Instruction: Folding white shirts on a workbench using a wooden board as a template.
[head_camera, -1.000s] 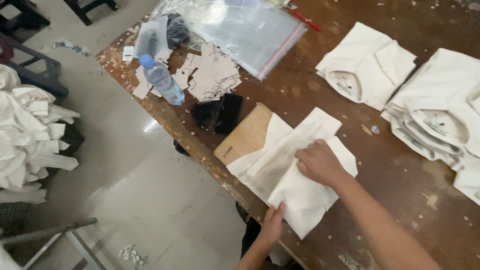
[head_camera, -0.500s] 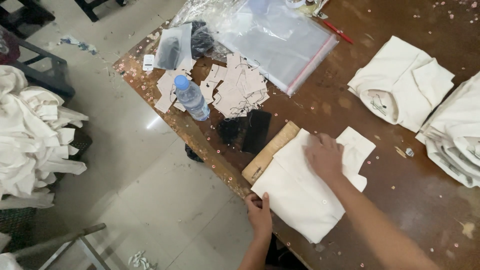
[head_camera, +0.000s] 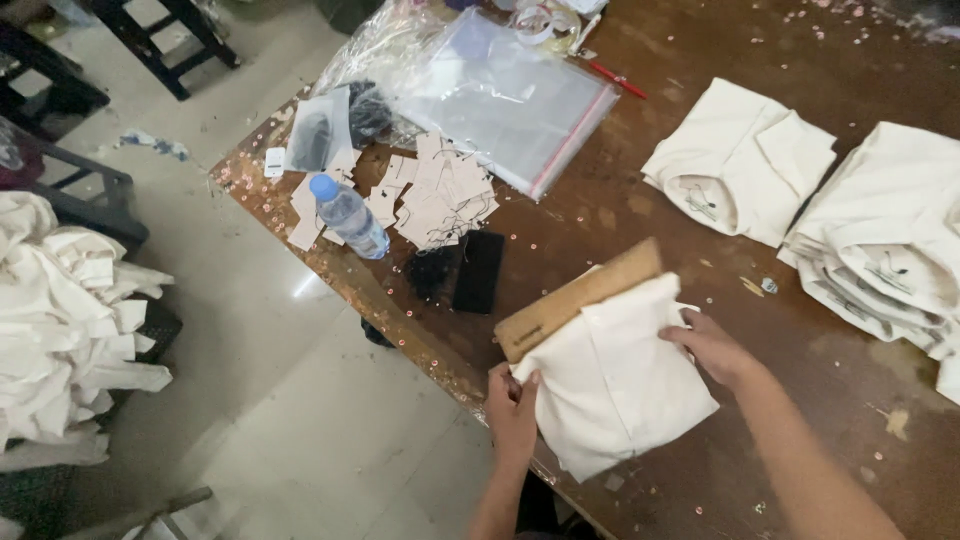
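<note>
- Left hand (head_camera: 512, 408) pinches the folded cream garment (head_camera: 615, 380) at its 9 o'clock edge, at the table's near edge.
- Right hand (head_camera: 712, 345) grips its 2 o'clock edge.
- Cardboard sheet (head_camera: 575, 298) sticks out at 11 o'clock.
- Clear zip bag (head_camera: 505, 100) at 12 o'clock; contents unclear.

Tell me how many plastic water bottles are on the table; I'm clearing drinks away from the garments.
1. The clear plastic water bottle with a blue cap lies near the brown wooden table's left edge, beside the pale paper tags. Others may be hidden.
</note>
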